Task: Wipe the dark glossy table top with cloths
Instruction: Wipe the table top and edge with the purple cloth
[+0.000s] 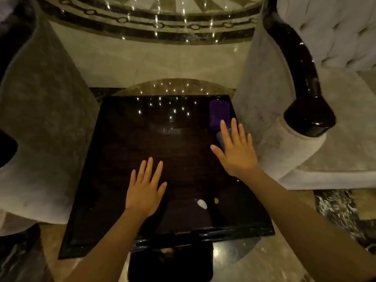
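The dark glossy square table top (130, 143) fills the middle of the head view. A folded purple cloth (219, 112) lies at its far right corner, with a paler grey-blue cloth (220, 139) just in front of it. My right hand (236, 151) is flat with fingers spread, its fingertips over the near edge of the purple cloth and its palm partly covering the paler one. My left hand (145, 189) hovers flat and open over the table's centre, holding nothing. A small white smear (202, 204) and a tiny yellowish speck (216, 200) sit near the front of the top.
Grey upholstered armchairs flank the table: one on the left (40, 119), one on the right with a dark glossy arm cap (309, 117). Polished marble floor (154, 64) with patterned inlay lies beyond. The table's front rim (183, 237) is close to me.
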Action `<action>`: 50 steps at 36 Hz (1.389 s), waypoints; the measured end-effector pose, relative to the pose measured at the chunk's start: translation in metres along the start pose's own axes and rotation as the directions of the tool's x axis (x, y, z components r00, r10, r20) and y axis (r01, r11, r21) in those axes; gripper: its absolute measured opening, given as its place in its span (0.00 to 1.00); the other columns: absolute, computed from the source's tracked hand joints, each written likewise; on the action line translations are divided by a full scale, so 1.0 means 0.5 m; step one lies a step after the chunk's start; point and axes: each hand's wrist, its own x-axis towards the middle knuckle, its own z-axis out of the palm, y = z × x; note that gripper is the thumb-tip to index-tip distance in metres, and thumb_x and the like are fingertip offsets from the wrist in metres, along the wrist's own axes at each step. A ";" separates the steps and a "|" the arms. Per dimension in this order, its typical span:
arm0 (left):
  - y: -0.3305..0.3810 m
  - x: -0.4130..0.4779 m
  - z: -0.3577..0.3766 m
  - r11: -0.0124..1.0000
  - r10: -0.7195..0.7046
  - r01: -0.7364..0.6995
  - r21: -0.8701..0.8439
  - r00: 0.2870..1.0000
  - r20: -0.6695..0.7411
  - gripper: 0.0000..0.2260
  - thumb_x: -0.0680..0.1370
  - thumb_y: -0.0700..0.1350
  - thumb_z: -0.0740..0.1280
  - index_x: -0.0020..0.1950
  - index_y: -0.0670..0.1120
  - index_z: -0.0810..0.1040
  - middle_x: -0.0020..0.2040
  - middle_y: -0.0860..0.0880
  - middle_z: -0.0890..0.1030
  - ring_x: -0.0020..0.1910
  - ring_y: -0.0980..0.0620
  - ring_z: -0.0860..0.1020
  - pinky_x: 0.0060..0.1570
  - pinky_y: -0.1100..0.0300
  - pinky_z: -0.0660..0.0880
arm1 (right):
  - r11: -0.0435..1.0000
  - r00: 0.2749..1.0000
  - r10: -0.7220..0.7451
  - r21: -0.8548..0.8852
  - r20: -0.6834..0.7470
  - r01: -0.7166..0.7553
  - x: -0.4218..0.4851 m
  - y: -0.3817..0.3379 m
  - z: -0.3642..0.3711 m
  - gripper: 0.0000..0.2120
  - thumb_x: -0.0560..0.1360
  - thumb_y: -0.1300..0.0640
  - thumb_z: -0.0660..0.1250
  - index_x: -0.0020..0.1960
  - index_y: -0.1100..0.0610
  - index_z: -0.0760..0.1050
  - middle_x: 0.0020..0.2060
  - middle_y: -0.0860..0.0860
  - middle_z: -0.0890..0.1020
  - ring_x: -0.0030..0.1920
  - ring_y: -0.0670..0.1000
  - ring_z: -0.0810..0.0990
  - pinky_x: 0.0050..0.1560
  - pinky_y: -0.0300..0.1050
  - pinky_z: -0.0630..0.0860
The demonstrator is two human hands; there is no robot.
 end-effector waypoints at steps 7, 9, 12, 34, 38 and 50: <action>-0.029 0.053 0.125 1.000 0.005 -0.005 0.011 1.000 0.030 0.25 0.73 0.63 0.29 0.66 0.53 0.26 0.71 0.49 0.31 0.68 0.51 0.30 0.72 0.50 0.38 | 0.997 0.999 -0.042 -0.062 -0.028 0.040 0.133 0.051 0.080 0.32 0.76 0.39 0.46 0.72 0.48 0.33 0.75 0.55 0.38 0.74 0.57 0.39 0.73 0.58 0.42; -0.035 0.053 0.150 1.000 -0.014 0.015 -0.017 1.000 0.028 0.34 0.62 0.65 0.17 0.66 0.54 0.28 0.70 0.51 0.31 0.68 0.51 0.30 0.71 0.50 0.38 | 0.995 0.998 -0.040 -0.090 -0.039 0.036 0.177 0.060 0.098 0.32 0.76 0.38 0.45 0.72 0.48 0.33 0.75 0.55 0.38 0.74 0.58 0.39 0.73 0.58 0.42; -0.042 0.051 0.166 0.998 -0.037 0.038 -0.047 0.999 0.011 0.35 0.60 0.66 0.16 0.66 0.58 0.27 0.70 0.53 0.31 0.68 0.52 0.29 0.68 0.52 0.33 | 0.996 0.999 -0.047 -0.075 -0.014 0.046 0.235 0.057 0.126 0.31 0.76 0.38 0.45 0.72 0.47 0.33 0.74 0.55 0.37 0.74 0.58 0.38 0.73 0.58 0.42; -0.044 0.046 0.169 0.997 -0.039 0.030 -0.071 0.992 -0.117 0.24 0.76 0.61 0.40 0.67 0.60 0.32 0.70 0.56 0.33 0.68 0.56 0.29 0.66 0.55 0.30 | 0.917 0.911 0.365 0.098 0.190 -0.388 0.424 0.090 0.209 0.36 0.74 0.40 0.58 0.73 0.47 0.40 0.73 0.62 0.37 0.71 0.70 0.44 0.71 0.64 0.47; -0.042 0.047 0.171 0.997 -0.029 0.018 -0.077 0.990 -0.136 0.23 0.76 0.61 0.41 0.67 0.61 0.32 0.70 0.56 0.33 0.68 0.56 0.30 0.67 0.55 0.31 | 0.920 0.919 0.378 0.068 0.111 -0.386 0.419 0.091 0.210 0.32 0.75 0.44 0.58 0.73 0.48 0.47 0.73 0.65 0.47 0.71 0.68 0.50 0.70 0.62 0.51; -0.041 0.051 0.172 0.997 -0.025 0.014 -0.072 0.988 -0.150 0.23 0.78 0.59 0.44 0.68 0.59 0.35 0.69 0.56 0.35 0.68 0.56 0.32 0.70 0.53 0.35 | 0.995 0.995 0.097 0.002 -0.004 -0.097 0.382 0.083 0.209 0.21 0.77 0.56 0.56 0.70 0.54 0.61 0.69 0.63 0.62 0.66 0.67 0.61 0.65 0.59 0.62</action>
